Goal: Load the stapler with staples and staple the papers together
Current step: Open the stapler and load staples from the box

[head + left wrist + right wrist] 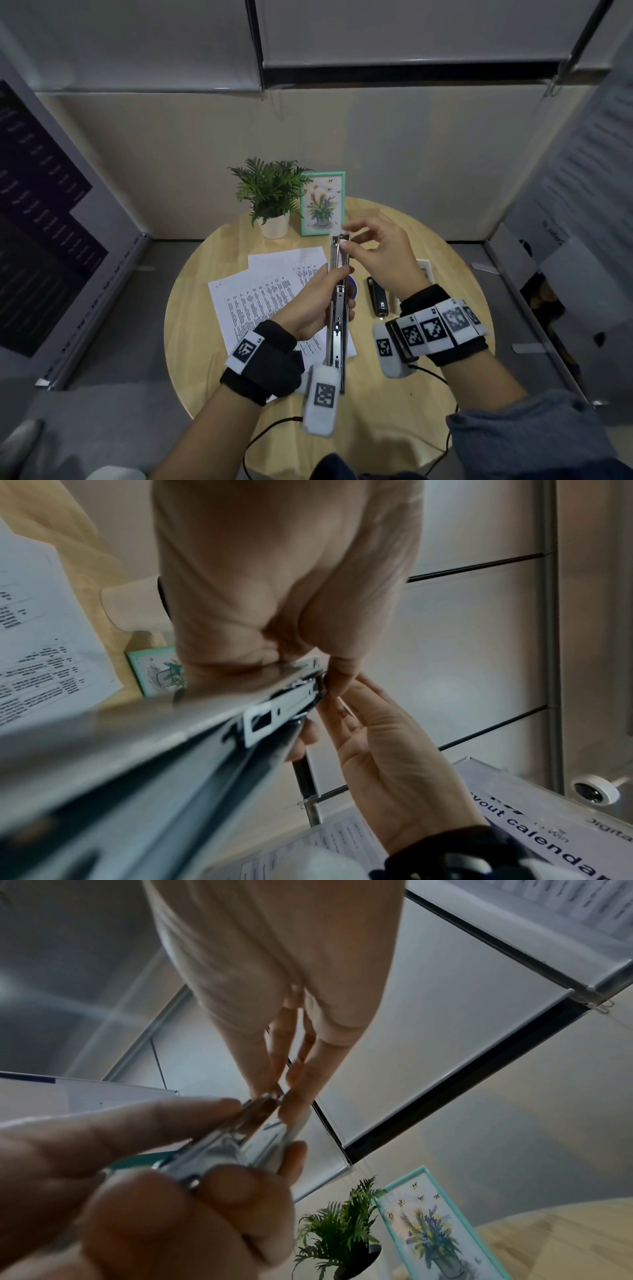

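A round wooden tabletop (394, 394) stands among pale partition walls, bearing printed papers (260, 294), a potted plant (270, 202), a framed picture (322, 205) and a black stapler (378, 296). Above it, the left hand (308, 305) grips a long metal stapler (337, 308); the right hand (380, 253) pinches its far tip.

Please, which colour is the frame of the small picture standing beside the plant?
Mint green picture frame; it shows best in the head view.
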A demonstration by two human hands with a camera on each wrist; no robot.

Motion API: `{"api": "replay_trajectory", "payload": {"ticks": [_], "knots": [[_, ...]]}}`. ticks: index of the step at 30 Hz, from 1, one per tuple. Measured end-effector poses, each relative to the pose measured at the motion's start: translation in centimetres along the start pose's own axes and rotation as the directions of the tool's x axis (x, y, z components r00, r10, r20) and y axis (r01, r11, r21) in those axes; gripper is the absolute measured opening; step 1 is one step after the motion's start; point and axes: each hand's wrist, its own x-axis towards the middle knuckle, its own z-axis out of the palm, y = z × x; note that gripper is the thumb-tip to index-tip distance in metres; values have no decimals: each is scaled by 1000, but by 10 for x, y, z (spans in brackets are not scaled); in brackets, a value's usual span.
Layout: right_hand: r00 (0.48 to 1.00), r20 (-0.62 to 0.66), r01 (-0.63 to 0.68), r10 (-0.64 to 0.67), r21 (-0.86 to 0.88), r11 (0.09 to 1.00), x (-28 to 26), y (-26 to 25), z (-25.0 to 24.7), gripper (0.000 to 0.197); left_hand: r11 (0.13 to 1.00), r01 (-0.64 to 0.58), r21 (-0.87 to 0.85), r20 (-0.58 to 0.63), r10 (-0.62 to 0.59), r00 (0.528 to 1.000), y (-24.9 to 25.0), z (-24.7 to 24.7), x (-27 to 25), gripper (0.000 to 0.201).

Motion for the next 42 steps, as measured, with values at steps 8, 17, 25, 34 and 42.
{"api": "replay_trajectory", "payload": {"ticks": [8, 17, 25, 34, 42], "knots": [[974, -34, -219, 224, 105, 970, 5, 9, 5, 14, 998, 26, -54, 59, -23, 998, -6, -5, 4, 29], [942, 263, -132, 210, -286, 949, -22, 23, 11, 30, 926, -7, -377, -111, -38, 993, -8, -43, 23, 30], [799, 588, 215, 125, -475, 854, -35, 21, 31, 82, 780, -134, -611, -253, -32, 967, -1, -86, 38, 23], [972, 222, -34, 71, -167, 985, -17, 27, 51, 29, 988, -13, -155, -99, -2, 995, -24, -75, 33, 50], [809, 270, -587, 522, 323, 743, -9, 37, 52, 53, 997, -8, 80, 39, 5, 999, -34, -39, 34, 54]]}}
